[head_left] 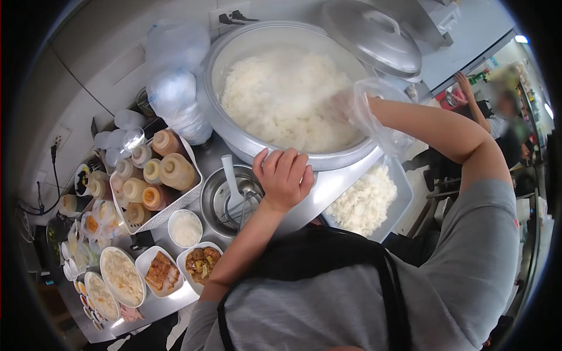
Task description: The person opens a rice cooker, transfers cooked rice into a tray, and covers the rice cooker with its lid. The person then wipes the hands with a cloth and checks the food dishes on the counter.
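Here's the cooked rice, heaped pale and fluffy in the big metal pot on the desk, haze hanging over it. It looks soft and clingy, light by the handful, probably hot, and easily crushed; a cupped hold from beneath should suit it better than a pinch. The right hand, in clear plastic, is down at the rice on the pot's right side, but haze blurs the fingers, so whether they're apart or together, one cannot tell. Over on the near rim rests the left hand, fingers bent against the metal; whether it's truly clamped there isn't clear. Below the pot's right side, a pale tray carries a loose mound of rice. Left of that hand, a steel bowl holds a white-handled utensil and something wiry. Next out, a white basket packed with squeeze bottles; below it, a small bowl of white food, a dish of sliced, browned meat and another of chunky, saucy food.
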Action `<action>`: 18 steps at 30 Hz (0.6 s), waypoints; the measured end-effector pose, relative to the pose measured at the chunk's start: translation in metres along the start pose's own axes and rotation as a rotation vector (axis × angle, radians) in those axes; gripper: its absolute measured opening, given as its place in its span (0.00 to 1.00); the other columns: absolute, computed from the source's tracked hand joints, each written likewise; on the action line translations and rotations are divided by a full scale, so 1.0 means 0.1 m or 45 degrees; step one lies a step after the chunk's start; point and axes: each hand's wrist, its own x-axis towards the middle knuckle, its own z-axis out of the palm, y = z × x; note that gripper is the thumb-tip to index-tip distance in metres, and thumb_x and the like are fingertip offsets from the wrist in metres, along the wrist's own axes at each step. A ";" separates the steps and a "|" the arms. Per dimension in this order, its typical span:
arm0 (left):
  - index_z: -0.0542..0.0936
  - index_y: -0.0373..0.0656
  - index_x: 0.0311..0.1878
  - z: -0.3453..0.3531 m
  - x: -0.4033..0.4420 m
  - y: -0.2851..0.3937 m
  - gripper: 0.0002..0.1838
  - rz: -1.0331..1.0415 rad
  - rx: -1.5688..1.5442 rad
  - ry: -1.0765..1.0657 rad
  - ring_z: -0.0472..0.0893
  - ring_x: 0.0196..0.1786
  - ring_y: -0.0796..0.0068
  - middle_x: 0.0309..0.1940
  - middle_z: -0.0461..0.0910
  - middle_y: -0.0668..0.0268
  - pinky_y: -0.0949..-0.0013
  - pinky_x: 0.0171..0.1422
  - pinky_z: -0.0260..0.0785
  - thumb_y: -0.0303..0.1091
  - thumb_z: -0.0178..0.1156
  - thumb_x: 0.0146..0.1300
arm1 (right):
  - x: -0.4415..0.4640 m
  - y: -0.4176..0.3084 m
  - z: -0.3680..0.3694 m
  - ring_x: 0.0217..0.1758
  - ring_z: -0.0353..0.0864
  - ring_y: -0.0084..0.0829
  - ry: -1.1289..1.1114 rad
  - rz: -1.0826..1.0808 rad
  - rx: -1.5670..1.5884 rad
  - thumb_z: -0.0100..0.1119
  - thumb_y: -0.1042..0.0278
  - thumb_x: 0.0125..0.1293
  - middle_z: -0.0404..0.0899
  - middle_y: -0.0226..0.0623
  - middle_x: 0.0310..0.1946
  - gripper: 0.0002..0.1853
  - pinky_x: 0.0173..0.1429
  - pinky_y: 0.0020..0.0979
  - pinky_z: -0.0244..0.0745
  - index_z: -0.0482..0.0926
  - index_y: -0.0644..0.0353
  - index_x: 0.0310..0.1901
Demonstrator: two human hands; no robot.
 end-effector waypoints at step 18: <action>0.76 0.48 0.41 0.02 -0.03 -0.03 0.12 -0.023 -0.014 0.093 0.63 0.59 0.53 0.50 0.72 0.62 0.41 0.68 0.37 0.39 0.50 0.56 | 0.90 0.73 0.49 0.50 0.76 0.41 0.072 0.218 -0.087 0.47 0.64 0.60 0.77 0.43 0.45 0.15 0.48 0.44 0.72 0.78 0.57 0.45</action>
